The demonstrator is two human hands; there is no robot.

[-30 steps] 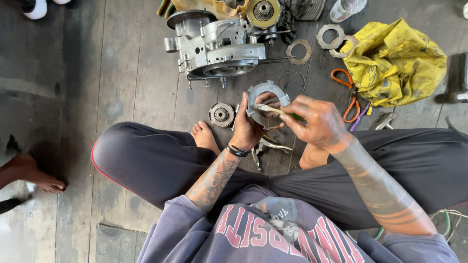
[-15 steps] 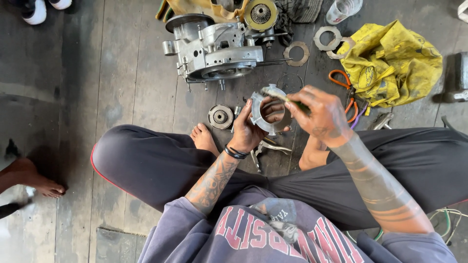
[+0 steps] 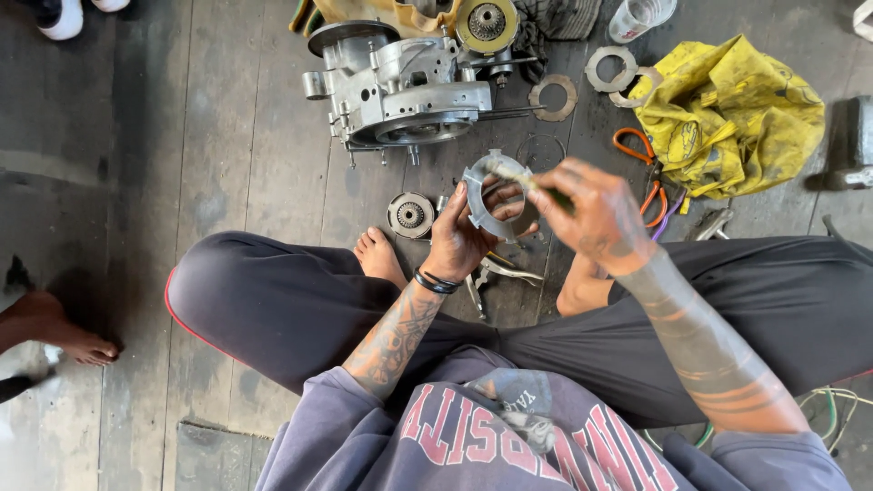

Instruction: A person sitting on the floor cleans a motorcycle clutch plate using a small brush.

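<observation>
I sit cross-legged on a dark wooden floor. My left hand [image 3: 459, 241] grips a grey metal ring plate with notched edges [image 3: 479, 195], held up over my legs. My right hand [image 3: 591, 214] holds a thin light-coloured stick-like tool [image 3: 509, 171], its tip resting on the top of the ring plate. Which tool it is, I cannot tell.
A silver engine casing [image 3: 400, 86] lies ahead, with a round gear hub [image 3: 410, 215] near my foot. Flat metal rings [image 3: 553, 97] and a yellow cloth bag [image 3: 732, 114] lie right, beside orange-handled pliers [image 3: 637, 145]. Another person's bare foot [image 3: 68, 336] is at left.
Both hands have lifted the ring plate slightly further from me, and my right hand has shifted the tool's tip along the ring's top edge.
</observation>
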